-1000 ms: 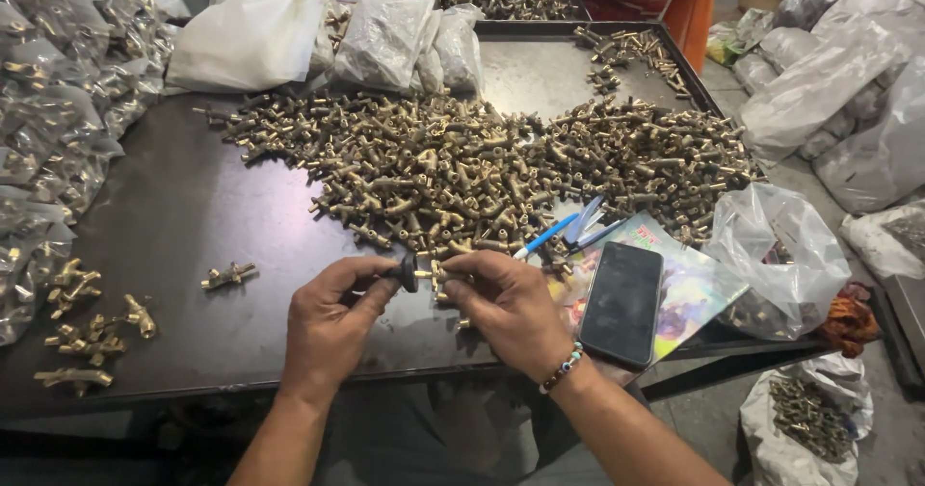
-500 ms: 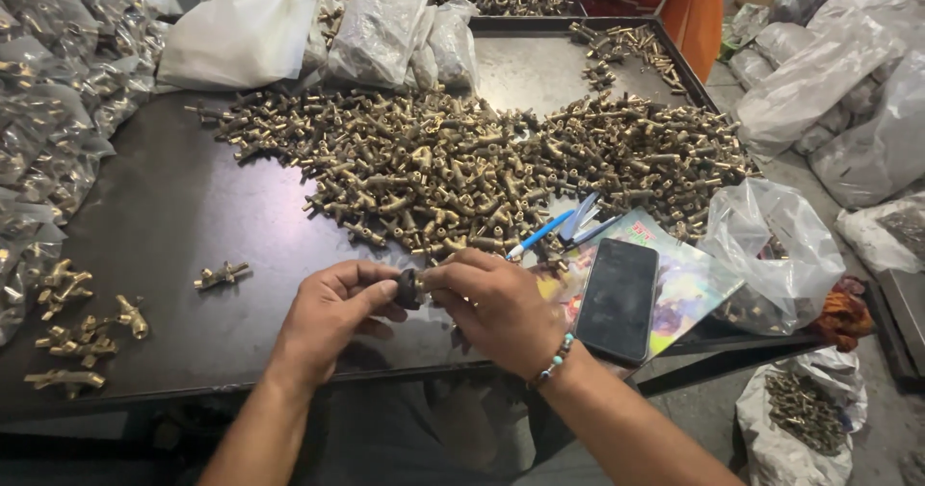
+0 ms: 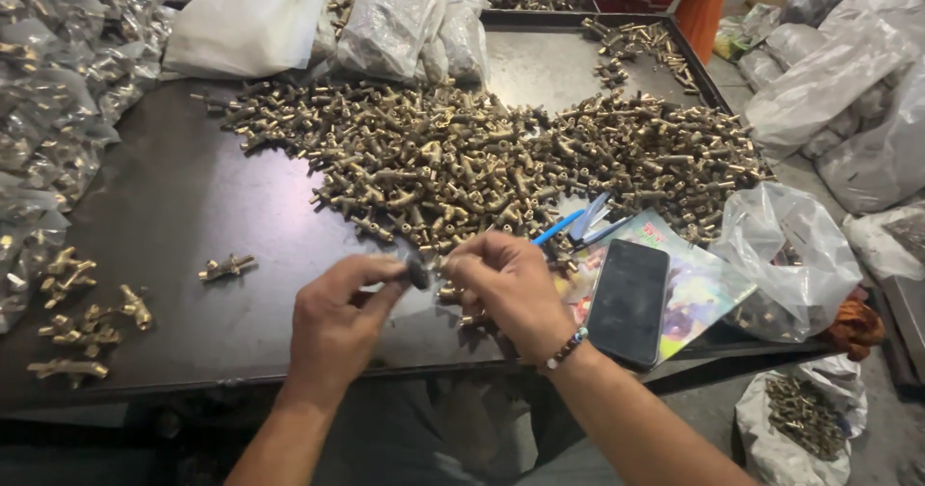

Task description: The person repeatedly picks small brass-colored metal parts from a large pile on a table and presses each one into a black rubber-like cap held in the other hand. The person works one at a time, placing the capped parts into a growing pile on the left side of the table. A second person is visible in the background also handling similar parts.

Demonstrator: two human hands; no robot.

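**Both hands pinch a small fitting over the front of the bench**

The left hand (image 3: pixel 339 320) and the right hand (image 3: pixel 506 288) meet fingertip to fingertip above the near part of the dark bench (image 3: pixel 173 216). Between them sits a small dark part (image 3: pixel 418 273), pinched by the left thumb and forefinger; the right hand's grip closes on a small brass fitting (image 3: pixel 445 291) just beside it, mostly hidden by the curled fingers. Whether the two pieces touch cannot be told.

Directly behind the hands, the large heap of brass fittings (image 3: pixel 482 158) spreads across the middle of the bench, its near edge reaching the knuckles. A blue-handled tool (image 3: pixel 578 224) lies at the heap's edge, just right of the right hand. Beside the right wrist, a black phone (image 3: pixel 628 301) rests on a colourful booklet (image 3: pixel 699 288). To the left, well apart from the hands, a single fitting (image 3: pixel 226 268) lies alone, and a small cluster of assembled fittings (image 3: pixel 82 322) sits near the bench's left edge. Clear plastic bags (image 3: pixel 790 264) of parts crowd the right side, and more filled bags (image 3: pixel 48 110) stack along the left.
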